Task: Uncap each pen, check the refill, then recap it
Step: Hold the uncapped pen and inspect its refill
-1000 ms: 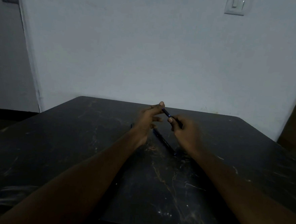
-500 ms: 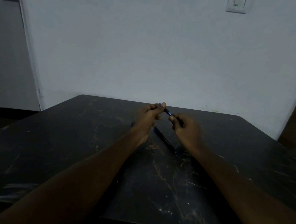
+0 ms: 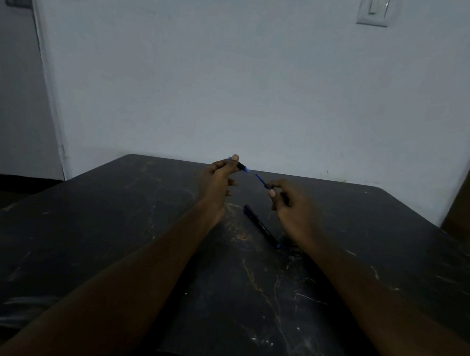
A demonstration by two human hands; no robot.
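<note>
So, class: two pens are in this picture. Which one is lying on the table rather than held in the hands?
The dark pen lying diagonally on the black table. The other is pulled apart, its pieces held between left hand and right hand.

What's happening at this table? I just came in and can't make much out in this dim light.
A person is working on a pen with both bare hands above a dark table. The left hand pinches the cap; the right hand holds the pen body, its blue tip exposed. The two parts are apart. A second pen lies capped on the table between the hands.
</note>
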